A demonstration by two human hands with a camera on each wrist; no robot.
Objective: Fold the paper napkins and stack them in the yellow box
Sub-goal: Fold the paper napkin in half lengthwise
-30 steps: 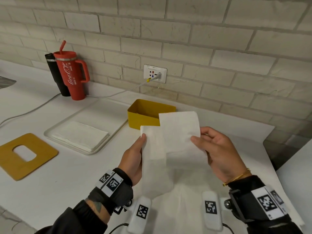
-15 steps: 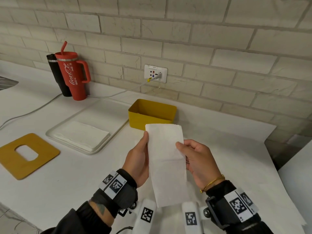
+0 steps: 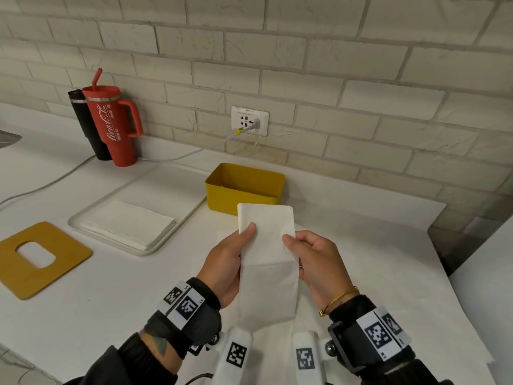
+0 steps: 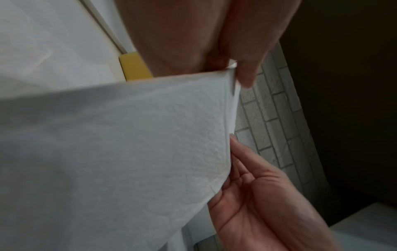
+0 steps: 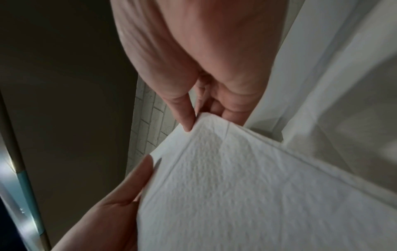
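A: Both hands up off the table here: left hand point(image 3: 226, 262) pinching the napkin point(image 3: 268, 262) along its left edge, right hand point(image 3: 313, 259) pinching the right edge, thumbs on the front.

B: It's folded into a long strip, hanging in the air just in front of the yellow box point(image 3: 244, 187) near the table's back edge.

A: Thin, soft, featherlight paper, I'd say. It will flop and could tear if tugged.

B: Best held near the upper corners, both layers together. More napkins wait on the tray point(image 3: 83, 218) towards the left.
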